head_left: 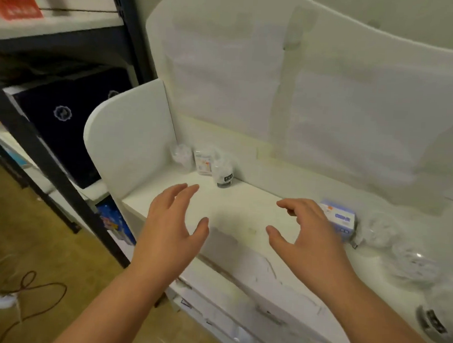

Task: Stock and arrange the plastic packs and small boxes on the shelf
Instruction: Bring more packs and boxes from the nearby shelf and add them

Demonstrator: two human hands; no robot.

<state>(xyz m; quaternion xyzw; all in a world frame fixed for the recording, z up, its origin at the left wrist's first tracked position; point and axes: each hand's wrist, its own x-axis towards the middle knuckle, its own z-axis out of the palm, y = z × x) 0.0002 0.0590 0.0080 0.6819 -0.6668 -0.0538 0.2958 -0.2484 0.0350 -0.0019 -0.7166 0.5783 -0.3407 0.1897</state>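
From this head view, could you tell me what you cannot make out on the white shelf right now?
- Blue box: its near left part is hidden behind the right hand; its print is too blurred to read.
- Clear packs to the right: blurred, so their contents and count are unclear; the rightmost is cut off by the frame edge.
- Back-corner packs: labels too small and blurred.
- Left hand hides nothing on the shelf.

Brightness: soft, even indoor light is filling the centre; the white shelf (pixel 244 207) is reading slightly yellowish.
Dim areas: the upper left and left edge are falling into shade.
Shadows: faint ones are lying under both hands.
Blur: the whole frame is smearing; clear packs (pixel 401 248) at right are dissolving.
Distortion: straight edges are bowing toward the borders.
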